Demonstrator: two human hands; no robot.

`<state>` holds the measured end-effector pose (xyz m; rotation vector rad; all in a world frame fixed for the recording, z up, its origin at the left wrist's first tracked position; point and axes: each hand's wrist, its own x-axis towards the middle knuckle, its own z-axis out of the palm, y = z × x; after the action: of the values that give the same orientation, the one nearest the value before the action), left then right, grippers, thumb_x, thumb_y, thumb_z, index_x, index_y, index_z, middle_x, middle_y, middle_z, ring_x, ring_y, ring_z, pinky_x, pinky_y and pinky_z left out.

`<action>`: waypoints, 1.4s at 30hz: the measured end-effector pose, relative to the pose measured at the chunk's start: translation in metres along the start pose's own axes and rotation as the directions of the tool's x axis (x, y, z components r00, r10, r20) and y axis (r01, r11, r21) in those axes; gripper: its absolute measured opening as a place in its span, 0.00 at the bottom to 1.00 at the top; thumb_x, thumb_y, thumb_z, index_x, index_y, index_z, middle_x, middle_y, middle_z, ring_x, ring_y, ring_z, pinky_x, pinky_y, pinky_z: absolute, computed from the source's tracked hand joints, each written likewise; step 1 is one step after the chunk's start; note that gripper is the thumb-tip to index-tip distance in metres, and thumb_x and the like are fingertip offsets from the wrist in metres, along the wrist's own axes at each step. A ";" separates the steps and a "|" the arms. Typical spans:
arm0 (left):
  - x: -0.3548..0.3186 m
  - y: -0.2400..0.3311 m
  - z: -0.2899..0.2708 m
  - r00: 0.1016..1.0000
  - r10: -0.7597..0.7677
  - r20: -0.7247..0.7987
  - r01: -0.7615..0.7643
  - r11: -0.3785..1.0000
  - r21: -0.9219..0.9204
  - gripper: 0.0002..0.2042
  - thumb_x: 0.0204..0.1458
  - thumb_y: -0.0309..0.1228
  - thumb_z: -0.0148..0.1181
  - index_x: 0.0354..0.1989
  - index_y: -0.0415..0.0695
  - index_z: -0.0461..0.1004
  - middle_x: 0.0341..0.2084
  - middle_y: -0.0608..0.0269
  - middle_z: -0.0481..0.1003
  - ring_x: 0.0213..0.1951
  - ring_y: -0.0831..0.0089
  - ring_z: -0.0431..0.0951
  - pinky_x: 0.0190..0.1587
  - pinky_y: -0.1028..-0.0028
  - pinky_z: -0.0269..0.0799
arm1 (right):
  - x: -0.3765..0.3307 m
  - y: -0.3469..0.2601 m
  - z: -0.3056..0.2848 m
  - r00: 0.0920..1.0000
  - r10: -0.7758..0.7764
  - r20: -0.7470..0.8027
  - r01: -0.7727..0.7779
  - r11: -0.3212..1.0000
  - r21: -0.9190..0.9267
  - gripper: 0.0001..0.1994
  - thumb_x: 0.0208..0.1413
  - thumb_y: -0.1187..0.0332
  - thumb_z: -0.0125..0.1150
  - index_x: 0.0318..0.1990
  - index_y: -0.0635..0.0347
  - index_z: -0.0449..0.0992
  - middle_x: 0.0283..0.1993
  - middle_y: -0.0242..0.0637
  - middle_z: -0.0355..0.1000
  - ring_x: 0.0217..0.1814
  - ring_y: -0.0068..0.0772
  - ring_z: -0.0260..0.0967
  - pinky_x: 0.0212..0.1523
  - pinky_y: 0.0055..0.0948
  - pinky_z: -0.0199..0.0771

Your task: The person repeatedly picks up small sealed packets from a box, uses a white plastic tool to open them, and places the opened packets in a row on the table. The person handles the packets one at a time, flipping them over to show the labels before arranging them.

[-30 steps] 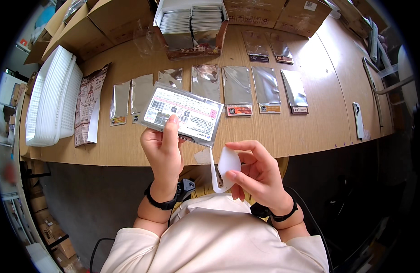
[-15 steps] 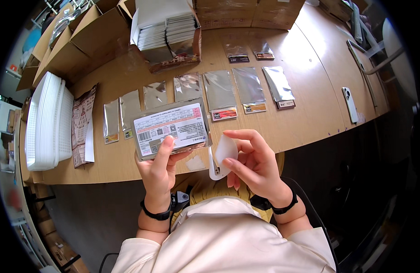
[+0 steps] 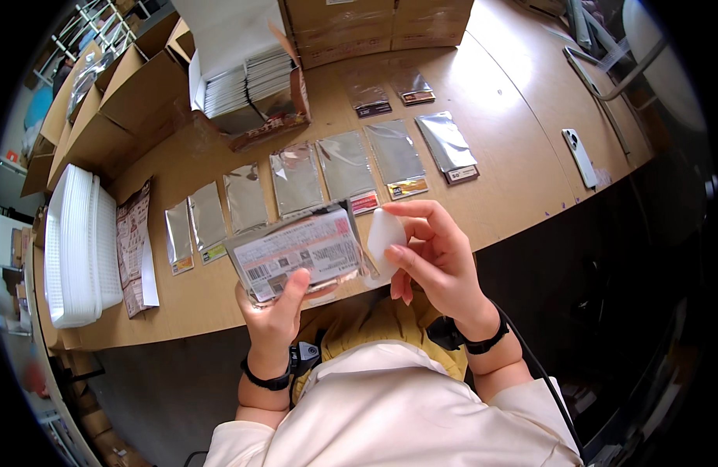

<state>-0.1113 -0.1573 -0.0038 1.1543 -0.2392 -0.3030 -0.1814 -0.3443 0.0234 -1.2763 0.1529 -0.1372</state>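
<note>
My left hand (image 3: 277, 319) grips a flat silver packet (image 3: 306, 247) from below, thumb pressed on its white printed label and fingers under it. Just beyond the packet's right edge, my right hand (image 3: 445, 261) pinches a rounded white flat tool (image 3: 385, 235) between thumb and forefinger. The tool's lower end is blurred, close to the packet's corner; whether they touch I cannot tell. Behind the packet, flat silver pouches lie in a row, among them one with a red strip (image 3: 346, 167), one with a yellow strip (image 3: 396, 152) and one with a dark strip (image 3: 445, 142).
Stacked white plastic baskets (image 3: 75, 249) stand at the left, beside a folded printed sheet (image 3: 135, 249). An open carton (image 3: 254, 128) full of packed packets sits at the back, near larger cardboard boxes (image 3: 343, 31). A phone (image 3: 579, 158) lies on the table's right side.
The view has shifted, so the table's things appear displaced. The white tool has turned slightly and sits higher against the packet's right edge. Both hands keep their holds.
</note>
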 end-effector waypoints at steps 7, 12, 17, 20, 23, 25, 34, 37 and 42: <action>-0.008 -0.001 -0.012 0.951 -0.205 0.233 0.167 0.970 0.175 0.14 0.44 0.18 0.59 0.42 0.31 0.68 0.36 0.54 0.74 0.37 0.71 0.76 0.39 0.72 0.75 | 0.008 0.002 -0.046 0.883 -0.276 -0.380 0.275 0.960 -0.058 0.16 0.56 0.76 0.49 0.52 0.61 0.59 0.31 0.39 0.68 0.19 0.22 0.68 0.16 0.16 0.66; 0.004 0.002 -0.018 0.884 -0.450 0.126 0.467 0.856 -0.223 0.14 0.48 0.20 0.53 0.44 0.31 0.66 0.37 0.51 0.74 0.38 0.65 0.77 0.38 0.71 0.79 | 0.006 0.007 -0.165 0.648 -0.427 -0.631 -0.005 0.826 -0.564 0.15 0.54 0.76 0.52 0.49 0.63 0.64 0.26 0.39 0.68 0.17 0.24 0.68 0.15 0.18 0.65; 0.021 -0.010 -0.031 0.847 -0.531 0.037 0.491 0.753 -0.437 0.12 0.52 0.23 0.51 0.44 0.34 0.67 0.38 0.52 0.74 0.38 0.65 0.77 0.38 0.71 0.79 | 0.001 0.026 -0.216 0.735 -0.182 -0.653 -0.365 0.705 -0.608 0.17 0.50 0.75 0.57 0.49 0.64 0.68 0.23 0.38 0.66 0.16 0.25 0.68 0.15 0.22 0.66; 0.021 -0.007 -0.026 0.856 -0.517 0.016 0.479 0.781 -0.400 0.12 0.51 0.23 0.52 0.45 0.34 0.67 0.37 0.52 0.74 0.38 0.65 0.77 0.38 0.71 0.79 | -0.002 0.032 -0.208 0.712 -0.413 -0.568 -0.479 0.307 -0.822 0.19 0.48 0.71 0.60 0.49 0.63 0.68 0.32 0.40 0.65 0.22 0.26 0.71 0.21 0.22 0.70; 0.020 -0.007 -0.016 0.888 -0.460 -0.005 0.437 0.846 -0.307 0.13 0.50 0.23 0.53 0.45 0.34 0.67 0.37 0.53 0.74 0.38 0.65 0.77 0.38 0.70 0.78 | 0.001 0.022 -0.156 0.638 -0.708 -0.302 -0.490 -0.071 -0.869 0.17 0.48 0.71 0.61 0.47 0.61 0.70 0.40 0.39 0.63 0.30 0.23 0.70 0.26 0.19 0.69; 0.017 -0.008 -0.016 0.911 -0.412 -0.003 0.398 0.882 -0.252 0.13 0.50 0.22 0.54 0.45 0.35 0.68 0.37 0.54 0.74 0.38 0.66 0.77 0.38 0.70 0.78 | 0.001 0.005 -0.102 0.801 -0.502 -0.326 -0.127 0.390 -0.912 0.15 0.49 0.74 0.59 0.46 0.62 0.70 0.37 0.36 0.64 0.27 0.19 0.66 0.24 0.16 0.67; 0.002 -0.012 -0.010 0.915 -0.380 0.135 0.403 0.883 -0.240 0.13 0.46 0.19 0.58 0.42 0.35 0.71 0.37 0.55 0.75 0.37 0.70 0.77 0.39 0.71 0.77 | -0.004 0.014 -0.005 0.994 0.107 -0.036 -0.111 0.985 -0.133 0.05 0.51 0.77 0.57 0.36 0.65 0.70 0.29 0.30 0.71 0.24 0.11 0.64 0.20 0.10 0.61; 0.001 -0.021 -0.022 0.915 -0.358 0.188 0.393 0.896 -0.207 0.13 0.46 0.19 0.59 0.42 0.36 0.71 0.37 0.56 0.75 0.36 0.73 0.77 0.39 0.73 0.77 | -0.007 0.018 -0.004 0.989 0.108 -0.100 -0.113 0.993 -0.041 0.02 0.50 0.80 0.56 0.31 0.66 0.70 0.24 0.32 0.69 0.19 0.15 0.64 0.17 0.11 0.59; 0.005 -0.023 -0.042 0.923 -0.351 0.157 0.384 0.871 -0.307 0.12 0.47 0.20 0.58 0.42 0.35 0.72 0.35 0.57 0.75 0.34 0.74 0.77 0.36 0.74 0.78 | -0.009 0.027 -0.001 0.991 0.088 -0.101 -0.090 0.996 -0.015 0.01 0.50 0.81 0.56 0.30 0.70 0.72 0.24 0.35 0.70 0.19 0.19 0.65 0.16 0.14 0.61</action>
<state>-0.0951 -0.1318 -0.0411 0.8423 -0.0441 -0.7127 -0.1900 -0.3358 -0.0020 -1.2803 0.2974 -0.1231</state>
